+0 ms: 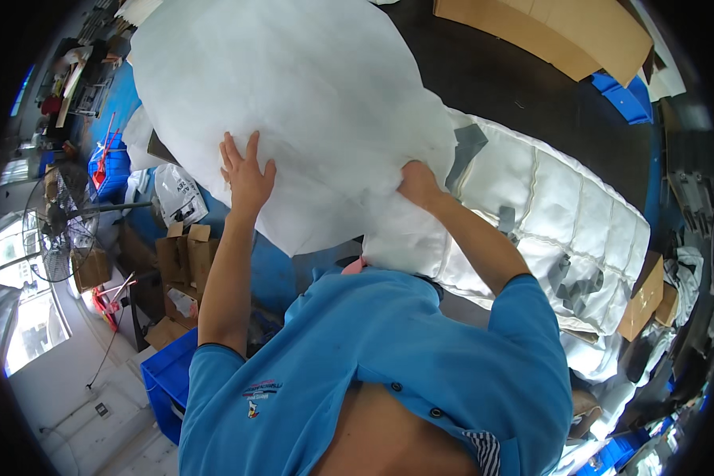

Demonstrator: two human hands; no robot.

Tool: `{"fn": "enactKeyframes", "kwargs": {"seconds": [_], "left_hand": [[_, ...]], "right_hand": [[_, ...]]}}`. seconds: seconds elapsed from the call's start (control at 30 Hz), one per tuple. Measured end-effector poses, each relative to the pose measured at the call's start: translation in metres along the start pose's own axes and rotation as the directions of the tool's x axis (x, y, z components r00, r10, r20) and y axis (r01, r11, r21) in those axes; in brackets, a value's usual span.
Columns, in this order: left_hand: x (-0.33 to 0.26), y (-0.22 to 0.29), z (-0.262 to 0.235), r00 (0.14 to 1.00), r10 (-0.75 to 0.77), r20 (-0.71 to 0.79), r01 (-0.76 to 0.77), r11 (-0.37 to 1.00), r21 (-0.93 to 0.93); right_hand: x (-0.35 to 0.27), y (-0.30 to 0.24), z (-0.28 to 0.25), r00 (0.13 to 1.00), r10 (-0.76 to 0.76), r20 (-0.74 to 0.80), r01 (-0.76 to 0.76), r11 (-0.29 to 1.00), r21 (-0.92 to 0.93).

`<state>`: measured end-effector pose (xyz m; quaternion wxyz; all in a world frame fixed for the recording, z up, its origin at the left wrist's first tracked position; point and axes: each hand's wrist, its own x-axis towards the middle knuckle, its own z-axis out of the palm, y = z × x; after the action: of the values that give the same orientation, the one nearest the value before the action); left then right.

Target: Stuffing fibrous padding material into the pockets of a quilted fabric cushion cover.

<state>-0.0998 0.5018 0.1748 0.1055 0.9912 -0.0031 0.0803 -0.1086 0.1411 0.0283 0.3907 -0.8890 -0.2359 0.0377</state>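
White padding (pixel 293 87) stretches far and left from my right hand (pixel 420 185), clenched on its near-right edge; my left hand (pixel 248 181) rests spread atop.

Softly lit across the white sheet (pixel 285 87), glaring at the left window (pixel 36 337), dimmer toward the right, bent toward black edges.

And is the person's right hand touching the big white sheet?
Touching: the head view shows the right hand curled into the white sheet, which bunches around its fingers.
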Motion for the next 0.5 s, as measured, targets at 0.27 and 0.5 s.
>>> {"fn": "enactKeyframes", "kwargs": {"seconds": [0.27, 0.5], "left_hand": [[-0.047, 0.13, 0.039, 0.843, 0.515, 0.154, -0.513, 0.857, -0.059], [-0.04, 0.123, 0.099, 0.923, 0.238, 0.302, -0.261, 0.965, 0.036]], "right_hand": [[-0.017, -0.016, -0.038, 0.869, 0.476, 0.132, -0.286, 0.267, 0.921], [-0.087, 0.031, -0.059, 0.756, 0.654, 0.038, -0.378, 0.388, 0.841]]}}
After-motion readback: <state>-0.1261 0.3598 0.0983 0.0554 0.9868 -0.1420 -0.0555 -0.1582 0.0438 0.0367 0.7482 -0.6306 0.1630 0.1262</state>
